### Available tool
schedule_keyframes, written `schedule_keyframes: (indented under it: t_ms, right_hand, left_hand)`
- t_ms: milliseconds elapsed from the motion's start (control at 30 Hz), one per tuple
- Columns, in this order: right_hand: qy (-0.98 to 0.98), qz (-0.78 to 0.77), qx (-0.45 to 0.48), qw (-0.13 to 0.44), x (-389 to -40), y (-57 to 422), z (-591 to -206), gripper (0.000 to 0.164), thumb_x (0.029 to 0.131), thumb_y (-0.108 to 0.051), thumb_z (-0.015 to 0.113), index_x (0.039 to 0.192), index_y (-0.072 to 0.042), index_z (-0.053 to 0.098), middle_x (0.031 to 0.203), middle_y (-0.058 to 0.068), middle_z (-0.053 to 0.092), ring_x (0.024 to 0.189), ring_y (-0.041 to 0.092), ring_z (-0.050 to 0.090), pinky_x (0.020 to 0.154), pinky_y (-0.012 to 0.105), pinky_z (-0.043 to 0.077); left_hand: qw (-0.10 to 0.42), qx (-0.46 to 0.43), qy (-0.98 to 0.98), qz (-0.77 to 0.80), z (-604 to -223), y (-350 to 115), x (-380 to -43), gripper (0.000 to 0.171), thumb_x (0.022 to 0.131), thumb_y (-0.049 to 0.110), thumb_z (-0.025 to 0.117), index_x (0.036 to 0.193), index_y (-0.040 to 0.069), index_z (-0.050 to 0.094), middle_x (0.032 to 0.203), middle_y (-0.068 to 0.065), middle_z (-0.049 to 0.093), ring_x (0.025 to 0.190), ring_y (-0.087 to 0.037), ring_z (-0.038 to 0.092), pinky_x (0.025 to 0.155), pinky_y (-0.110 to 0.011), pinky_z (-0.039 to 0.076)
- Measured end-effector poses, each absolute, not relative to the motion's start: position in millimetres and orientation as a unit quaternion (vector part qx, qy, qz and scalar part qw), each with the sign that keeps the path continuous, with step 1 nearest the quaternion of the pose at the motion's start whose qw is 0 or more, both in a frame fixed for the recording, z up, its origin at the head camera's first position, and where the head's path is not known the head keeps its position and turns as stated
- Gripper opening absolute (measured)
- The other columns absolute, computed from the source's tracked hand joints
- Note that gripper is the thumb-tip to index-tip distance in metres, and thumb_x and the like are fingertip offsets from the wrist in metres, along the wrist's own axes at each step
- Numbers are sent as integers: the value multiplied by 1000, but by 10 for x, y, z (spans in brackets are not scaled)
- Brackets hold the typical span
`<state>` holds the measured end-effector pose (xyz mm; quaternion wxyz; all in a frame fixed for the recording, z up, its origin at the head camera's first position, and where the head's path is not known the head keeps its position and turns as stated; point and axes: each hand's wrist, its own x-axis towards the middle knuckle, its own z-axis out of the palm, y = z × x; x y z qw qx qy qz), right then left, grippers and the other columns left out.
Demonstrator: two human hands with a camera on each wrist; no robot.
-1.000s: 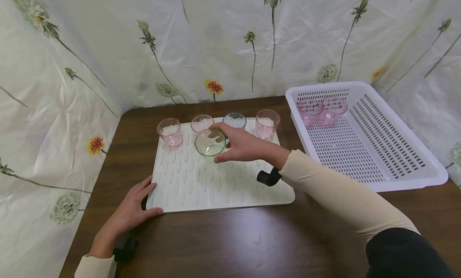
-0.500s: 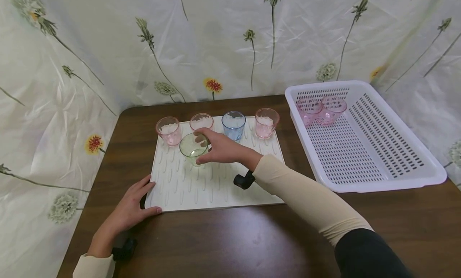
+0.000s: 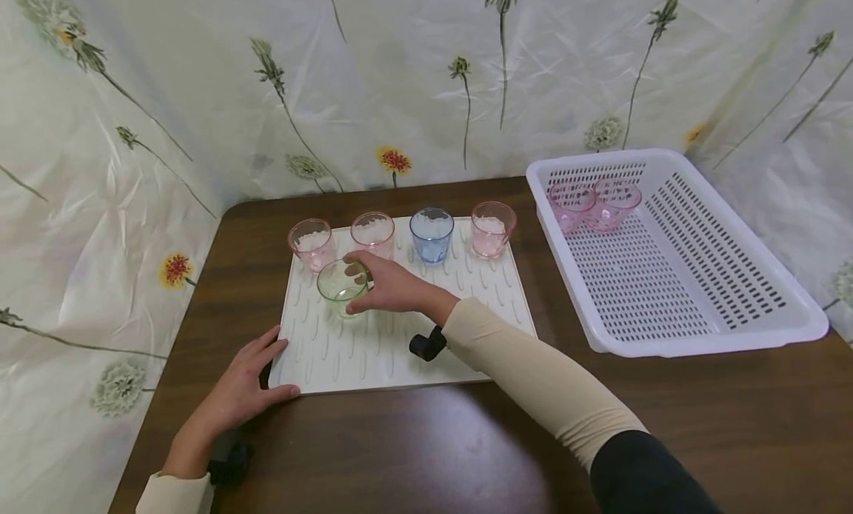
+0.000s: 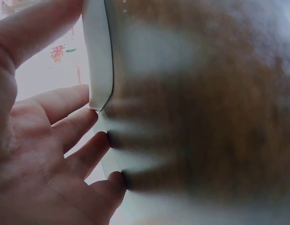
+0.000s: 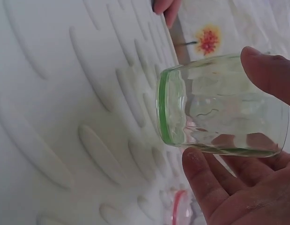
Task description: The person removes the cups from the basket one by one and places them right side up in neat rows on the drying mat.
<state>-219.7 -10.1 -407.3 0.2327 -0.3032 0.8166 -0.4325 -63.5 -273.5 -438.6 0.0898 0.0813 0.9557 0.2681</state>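
My right hand (image 3: pixel 393 284) grips a clear green glass (image 3: pixel 330 288) from its right side, thumb and fingers round its wall. It is upright over the left part of a white ridged drying mat (image 3: pixel 400 351). In the right wrist view the green base (image 5: pixel 164 108) is close over the ridges. My left hand (image 3: pixel 236 388) rests at the mat's near left corner, thumb at the front edge, fingers spread along the left side. Along the mat's back edge stand a pink glass (image 3: pixel 316 258), a second pink glass (image 3: pixel 373 240), a blue glass (image 3: pixel 432 247) and another pink glass (image 3: pixel 489 240).
A white perforated plastic basket (image 3: pixel 666 344) stands to the right of the mat. Two pink glasses (image 3: pixel 609 214) are in its back left corner. Below everything is a dark brown wooden table (image 3: pixel 373 455), and a floral curtain (image 3: pixel 400 77) hangs behind and at the left.
My right hand has moved left and slightly nearer with the green glass, from in front of the blue glass to in front of the leftmost pink ones. The left hand has stayed put.
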Motion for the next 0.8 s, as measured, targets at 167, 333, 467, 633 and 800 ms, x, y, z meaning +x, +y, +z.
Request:
schedule_keyframes:
  t_ms: [167, 333, 467, 633, 800]
  right_hand:
    - [815, -438, -297, 238, -2180, -146, -4111, 84, 82, -25, 81, 151, -13, 35, 146, 9, 55, 132, 23, 55, 107, 39, 48]
    - [818, -435, -292, 237, -2162, -186, -4131, 84, 82, -27, 81, 151, -15, 35, 146, 7, 55, 133, 22, 54, 108, 40, 47]
    - [820, -434, -289, 238, -2146, -237, -4159, 84, 82, -26, 80, 152, -14, 34, 146, 8, 55, 133, 23, 54, 109, 41, 46]
    - [824, -428, -288, 232, -2117, -302, -4182, 84, 82, -26, 80, 152, -15, 34, 146, 8, 55, 134, 22, 53, 111, 40, 44]
    - [830, -421, -287, 225, -2111, -366, -4190, 85, 83, -28, 80, 152, -17, 33, 147, 8, 54, 137, 23, 51, 113, 40, 42]
  left_hand:
    - [90, 81, 956, 266, -4390, -2738, -653, 83, 80, 37, 81, 144, -3, 47, 159, -26, 30, 142, -49, 29, 110, -69, 31]
    - [87, 85, 956, 266, -4386, -2733, -658, 83, 80, 38, 81, 143, -3, 48, 159, -26, 31, 142, -49, 30, 110, -68, 32]
    - [91, 83, 955, 269, -4397, -2734, -631, 83, 79, 38, 82, 143, -3, 48, 159, -26, 31, 141, -49, 31, 109, -68, 33]
    - [96, 78, 954, 274, -4407, -2731, -614, 83, 80, 38, 81, 144, -3, 47, 159, -25, 30, 142, -49, 30, 109, -69, 32]
    - [91, 81, 954, 275, -4399, -2731, -625, 82, 80, 38, 81, 144, -3, 47, 159, -26, 30, 142, -49, 29, 109, -69, 32]
